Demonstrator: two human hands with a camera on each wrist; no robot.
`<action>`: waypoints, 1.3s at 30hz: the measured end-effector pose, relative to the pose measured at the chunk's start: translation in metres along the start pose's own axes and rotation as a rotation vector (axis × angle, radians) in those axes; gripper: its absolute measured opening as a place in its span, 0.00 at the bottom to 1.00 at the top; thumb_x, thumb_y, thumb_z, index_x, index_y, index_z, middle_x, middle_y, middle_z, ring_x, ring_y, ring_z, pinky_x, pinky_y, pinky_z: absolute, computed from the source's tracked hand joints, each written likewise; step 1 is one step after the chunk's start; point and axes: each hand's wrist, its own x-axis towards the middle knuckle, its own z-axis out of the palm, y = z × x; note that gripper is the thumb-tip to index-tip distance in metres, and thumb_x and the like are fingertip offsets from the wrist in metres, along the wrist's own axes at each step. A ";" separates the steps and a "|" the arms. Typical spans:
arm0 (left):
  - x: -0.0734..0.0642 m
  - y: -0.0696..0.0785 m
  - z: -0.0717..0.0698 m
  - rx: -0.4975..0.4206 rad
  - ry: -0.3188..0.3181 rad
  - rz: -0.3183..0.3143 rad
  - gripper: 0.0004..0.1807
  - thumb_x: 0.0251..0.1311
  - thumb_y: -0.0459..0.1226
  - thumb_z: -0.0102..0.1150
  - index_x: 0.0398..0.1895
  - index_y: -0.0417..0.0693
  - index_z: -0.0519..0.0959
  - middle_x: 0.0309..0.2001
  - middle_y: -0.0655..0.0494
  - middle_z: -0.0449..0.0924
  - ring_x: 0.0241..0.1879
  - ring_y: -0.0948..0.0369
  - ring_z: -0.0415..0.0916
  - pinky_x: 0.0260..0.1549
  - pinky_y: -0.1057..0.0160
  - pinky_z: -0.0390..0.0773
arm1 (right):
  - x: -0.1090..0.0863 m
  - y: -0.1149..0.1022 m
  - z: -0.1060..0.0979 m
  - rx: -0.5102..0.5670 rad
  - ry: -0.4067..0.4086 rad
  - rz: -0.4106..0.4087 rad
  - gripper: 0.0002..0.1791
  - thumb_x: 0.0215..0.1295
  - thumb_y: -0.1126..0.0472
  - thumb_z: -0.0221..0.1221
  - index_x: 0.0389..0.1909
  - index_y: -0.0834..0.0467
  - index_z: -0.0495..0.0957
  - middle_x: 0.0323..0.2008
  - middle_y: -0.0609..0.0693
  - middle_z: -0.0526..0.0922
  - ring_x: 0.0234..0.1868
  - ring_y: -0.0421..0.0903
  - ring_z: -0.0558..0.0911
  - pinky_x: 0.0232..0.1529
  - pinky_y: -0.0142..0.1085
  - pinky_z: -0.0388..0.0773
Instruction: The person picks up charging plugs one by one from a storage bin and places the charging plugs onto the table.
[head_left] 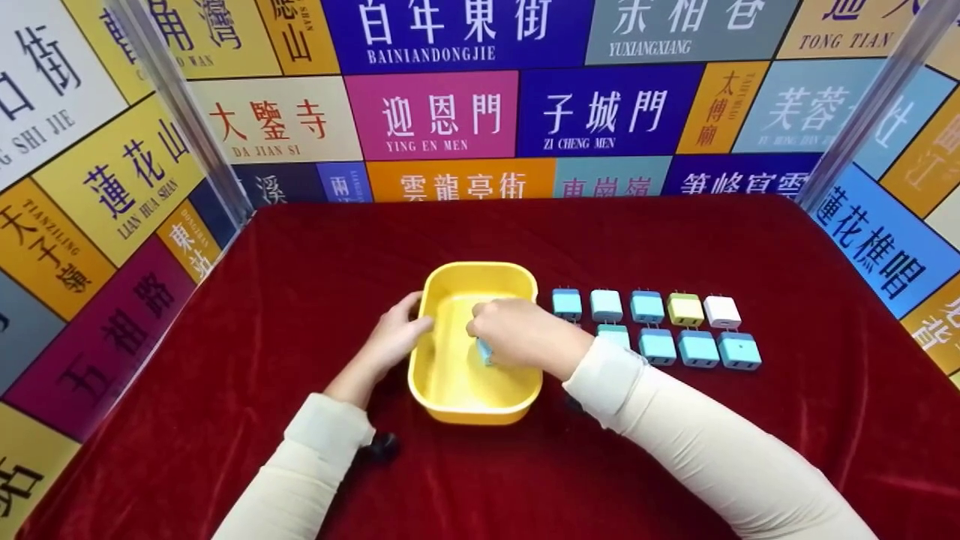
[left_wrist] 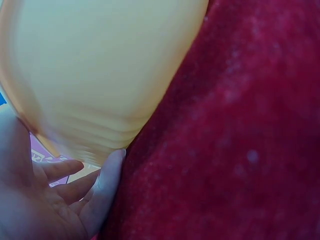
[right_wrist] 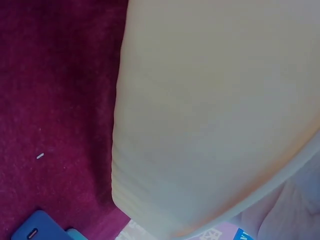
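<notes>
A yellow plastic basin [head_left: 474, 417] stands on the red cloth in the head view. My left hand [head_left: 394, 334] holds its left side, thumb at the rim; in the left wrist view the fingers [left_wrist: 107, 187] touch the outer wall. Reaching over the right rim, my right hand [head_left: 525, 336] is inside the basin and pinches a light-blue charger plug [head_left: 485, 351], mostly covered by the fingers. The right wrist view shows mainly the basin's outer wall [right_wrist: 200, 110], with part of the right hand [right_wrist: 290, 212] behind the rim.
Right of the basin, several charger plugs stand in two rows, among them a white one [head_left: 723, 311], a yellow-green one [head_left: 685, 309] and a blue one [head_left: 739, 351]. My right forearm partly hides the nearer row. A sign-covered wall [head_left: 442, 112] rises behind the red cloth [head_left: 337, 240].
</notes>
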 end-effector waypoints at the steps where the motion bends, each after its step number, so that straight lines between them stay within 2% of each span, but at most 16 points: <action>1: 0.000 0.000 0.000 0.001 0.000 0.000 0.35 0.65 0.37 0.54 0.79 0.45 0.69 0.67 0.42 0.78 0.56 0.51 0.81 0.54 0.53 0.83 | -0.001 -0.001 0.000 -0.002 0.001 0.005 0.10 0.62 0.69 0.68 0.44 0.59 0.89 0.38 0.55 0.83 0.35 0.51 0.81 0.40 0.43 0.84; 11: 0.001 -0.001 0.000 0.000 0.009 0.002 0.35 0.65 0.37 0.54 0.78 0.44 0.70 0.66 0.43 0.79 0.55 0.51 0.81 0.53 0.54 0.84 | -0.008 -0.008 0.002 -0.055 0.018 -0.001 0.08 0.63 0.70 0.67 0.42 0.58 0.88 0.37 0.54 0.82 0.30 0.50 0.78 0.35 0.41 0.82; 16: 0.001 -0.002 0.000 0.005 0.010 0.002 0.35 0.65 0.37 0.54 0.78 0.44 0.70 0.66 0.43 0.79 0.56 0.52 0.81 0.54 0.54 0.83 | -0.010 -0.008 0.002 -0.026 -0.004 -0.022 0.08 0.60 0.67 0.70 0.40 0.56 0.88 0.35 0.52 0.81 0.28 0.48 0.77 0.34 0.39 0.80; 23: 0.001 -0.001 0.000 0.003 0.009 -0.003 0.35 0.65 0.37 0.54 0.78 0.45 0.70 0.67 0.43 0.78 0.56 0.51 0.81 0.54 0.53 0.83 | -0.013 -0.009 -0.001 0.015 -0.040 -0.031 0.12 0.58 0.62 0.73 0.43 0.55 0.88 0.37 0.50 0.80 0.31 0.47 0.76 0.37 0.37 0.80; 34: 0.001 -0.001 0.000 -0.009 -0.009 -0.009 0.34 0.68 0.37 0.53 0.79 0.45 0.68 0.67 0.43 0.78 0.56 0.51 0.80 0.56 0.53 0.82 | -0.024 -0.014 -0.028 0.023 0.031 -0.079 0.18 0.60 0.59 0.76 0.50 0.57 0.89 0.40 0.51 0.82 0.36 0.46 0.79 0.43 0.38 0.84; 39: 0.001 -0.001 -0.001 -0.012 -0.012 -0.014 0.34 0.69 0.37 0.53 0.79 0.44 0.68 0.67 0.42 0.77 0.58 0.51 0.79 0.57 0.52 0.82 | -0.031 -0.012 -0.041 0.044 0.069 -0.087 0.19 0.58 0.59 0.76 0.50 0.59 0.88 0.40 0.52 0.81 0.36 0.47 0.78 0.40 0.39 0.84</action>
